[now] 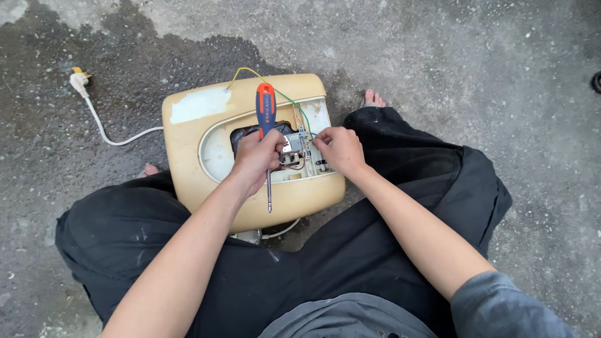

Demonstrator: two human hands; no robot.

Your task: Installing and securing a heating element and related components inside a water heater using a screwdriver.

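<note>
Rough grey concrete floor (476,56), darkened by a damp patch toward ten o'clock, carries a yellowed cream plastic appliance housing (206,169) lying between the knees of a person who squats in black trousers (125,244). Its underside is opened, showing a small metal part with wiring (294,153) at the centre. The left hand (255,159) is closed around a screwdriver (267,125) whose orange and blue handle sticks up toward twelve o'clock while the thin shaft points down toward six o'clock over the housing's edge. The right hand (340,150) has its fingertips narrowed in a pinch on a thin green wire (293,103) just beside the metal part. A white power cord (116,139) runs from the housing toward ten o'clock, ending in a plug (79,80) on the floor.
</note>
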